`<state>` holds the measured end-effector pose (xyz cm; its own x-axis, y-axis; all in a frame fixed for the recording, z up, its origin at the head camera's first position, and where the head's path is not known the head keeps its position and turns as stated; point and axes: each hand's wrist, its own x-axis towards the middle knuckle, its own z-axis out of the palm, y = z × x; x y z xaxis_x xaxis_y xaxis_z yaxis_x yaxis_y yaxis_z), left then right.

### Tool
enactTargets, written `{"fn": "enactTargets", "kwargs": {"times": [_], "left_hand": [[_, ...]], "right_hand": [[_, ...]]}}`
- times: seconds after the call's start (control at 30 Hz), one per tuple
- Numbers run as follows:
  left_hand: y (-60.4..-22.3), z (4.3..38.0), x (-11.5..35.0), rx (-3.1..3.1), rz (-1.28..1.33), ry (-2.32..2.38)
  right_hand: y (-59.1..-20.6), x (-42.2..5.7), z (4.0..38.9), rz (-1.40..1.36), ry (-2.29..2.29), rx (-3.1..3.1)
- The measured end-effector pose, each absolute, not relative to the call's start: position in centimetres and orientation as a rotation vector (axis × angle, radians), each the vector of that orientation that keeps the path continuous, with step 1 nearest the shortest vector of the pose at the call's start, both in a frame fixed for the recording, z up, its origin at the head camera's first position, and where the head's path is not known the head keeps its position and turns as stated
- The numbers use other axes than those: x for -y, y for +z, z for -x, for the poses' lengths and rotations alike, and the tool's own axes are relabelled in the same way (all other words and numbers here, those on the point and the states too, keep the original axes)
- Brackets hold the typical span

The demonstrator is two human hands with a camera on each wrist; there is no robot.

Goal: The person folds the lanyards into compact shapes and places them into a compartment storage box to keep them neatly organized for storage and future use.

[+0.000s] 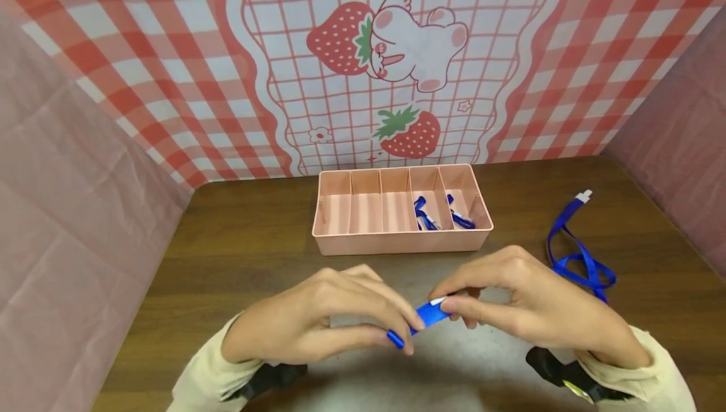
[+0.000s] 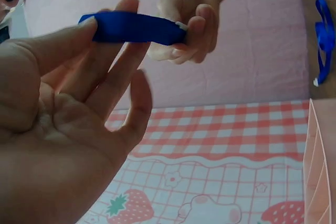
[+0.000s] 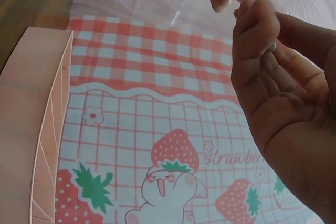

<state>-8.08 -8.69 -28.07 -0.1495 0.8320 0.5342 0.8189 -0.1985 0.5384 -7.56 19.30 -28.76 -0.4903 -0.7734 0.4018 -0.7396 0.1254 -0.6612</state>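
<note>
The word "strawberry", partly cut off by the right hand (image 3: pixel 294 114), stands on the checked backdrop cloth (image 3: pixel 157 108).

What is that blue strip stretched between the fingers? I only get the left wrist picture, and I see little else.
Observer: The head view shows a folded blue lanyard, pinched by the left hand at one end and the right hand at the other, above a wooden table.
Operator: Is anything else on that table?
Observer: A pink divider box stands beyond the hands, with five compartments.
Operator: Is it empty?
Observer: No. Blue lanyards lie in its two rightmost compartments; the other three look bare.
Operator: Any more lanyards?
Observer: One loose lanyard lies unrolled on the table right of the box.
</note>
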Motion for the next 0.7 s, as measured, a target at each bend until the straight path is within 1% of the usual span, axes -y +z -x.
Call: {"fn": "enactTargets", "kwargs": {"times": [0.1,0.33,0.43,0.57,0.7], "left_hand": [[-28.6,7.9,8.4,-2.131,-2.044,1.302],[-29.5,7.3,7.7,-2.452,-2.030,1.101],[-29.6,7.2,7.4,-2.514,-1.967,1.113],[-29.6,7.2,7.0,-2.530,-1.811,1.207],[-29.6,7.3,6.9,-2.564,-1.721,1.238]], "right_hand": [[-29.1,-18.7,7.4,1.578,-1.302,-2.374],[-30.1,-17.5,7.1,1.512,-1.224,-2.509],[-30.5,-17.3,7.1,1.513,-1.276,-2.526],[-30.9,-17.1,7.3,1.505,-1.389,-2.498],[-30.9,-16.7,7.5,1.445,-1.460,-2.453]]}}
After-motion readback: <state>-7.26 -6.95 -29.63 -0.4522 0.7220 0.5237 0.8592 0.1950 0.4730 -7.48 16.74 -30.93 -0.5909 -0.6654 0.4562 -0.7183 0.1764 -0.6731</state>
